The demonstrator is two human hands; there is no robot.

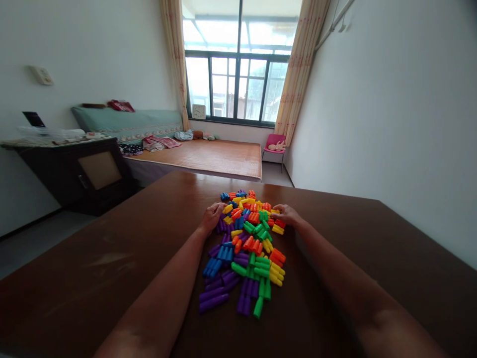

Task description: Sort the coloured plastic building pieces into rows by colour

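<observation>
A long heap of bullet-shaped plastic building blocks (pixel 253 244) in purple, blue, green, orange and yellow lies on the brown table. At the heap's far left edge is my left hand (pixel 213 216), its bent fingers against a yellow block (pixel 227 209); what lies under the fingertips is hidden. Opposite it, my right hand (pixel 287 214) rests at the right edge, thumb and fingers apart beside yellow and orange blocks (pixel 278 229). Purple blocks (pixel 213 303) and a green block (pixel 258 308) lie at the near end, closest to me.
The glossy brown table (pixel 141 253) spreads out on both sides of the heap. Beyond it stand a low bed (pixel 219 156) with cloths on it, a dark cabinet (pixel 67 174) at the left and a pink chair (pixel 275 142) by the window. A white wall rises on the right.
</observation>
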